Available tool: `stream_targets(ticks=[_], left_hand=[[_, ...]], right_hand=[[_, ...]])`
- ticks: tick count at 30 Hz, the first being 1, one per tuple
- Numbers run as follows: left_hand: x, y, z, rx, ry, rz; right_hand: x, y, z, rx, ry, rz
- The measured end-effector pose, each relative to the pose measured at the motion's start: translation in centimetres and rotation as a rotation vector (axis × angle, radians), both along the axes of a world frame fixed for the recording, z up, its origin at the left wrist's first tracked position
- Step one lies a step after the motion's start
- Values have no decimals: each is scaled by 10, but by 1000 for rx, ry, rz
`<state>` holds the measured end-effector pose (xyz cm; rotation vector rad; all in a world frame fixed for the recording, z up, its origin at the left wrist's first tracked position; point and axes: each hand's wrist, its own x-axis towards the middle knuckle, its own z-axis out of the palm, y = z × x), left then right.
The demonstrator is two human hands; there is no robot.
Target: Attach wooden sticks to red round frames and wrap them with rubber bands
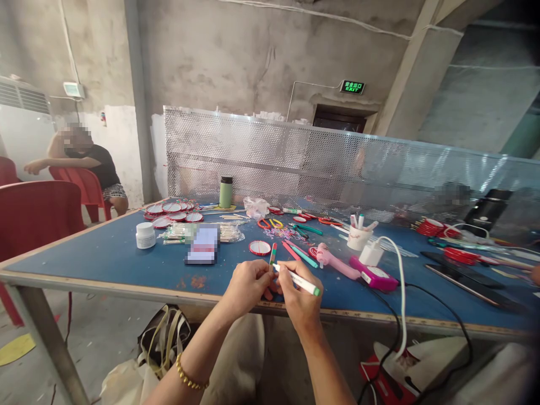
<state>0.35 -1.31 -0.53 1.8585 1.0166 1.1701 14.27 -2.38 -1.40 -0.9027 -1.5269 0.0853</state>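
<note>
Near the table's front edge, my left hand (247, 286) is closed on a thin flat stick (273, 253) with red and green coloured bands, which points away from me. My right hand (301, 295) grips a white marker pen (298, 279) with a green end. The pen's tip meets the stick or is very close to it; contact is hard to make out. Just beyond lies a round red-rimmed disc (259, 247). Pink and teal pens (300, 254) rest to the right of the stick. My fingers hide the stick's lower end.
A phone (202, 244) leans on bagged sticks (232, 232), left of my hands. Further left are a white jar (145, 236) and stacked discs (172, 214). A pink glue gun (337, 263), a purple box (375, 274) and cables lie right. Another person (95, 163) sits far left.
</note>
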Motion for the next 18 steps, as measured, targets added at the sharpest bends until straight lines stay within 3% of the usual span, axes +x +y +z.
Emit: stream_targets(ticks=[18], left_hand=[[-1, 1, -2, 13, 13, 11]], right_hand=[[-1, 0, 0, -1, 41, 10]])
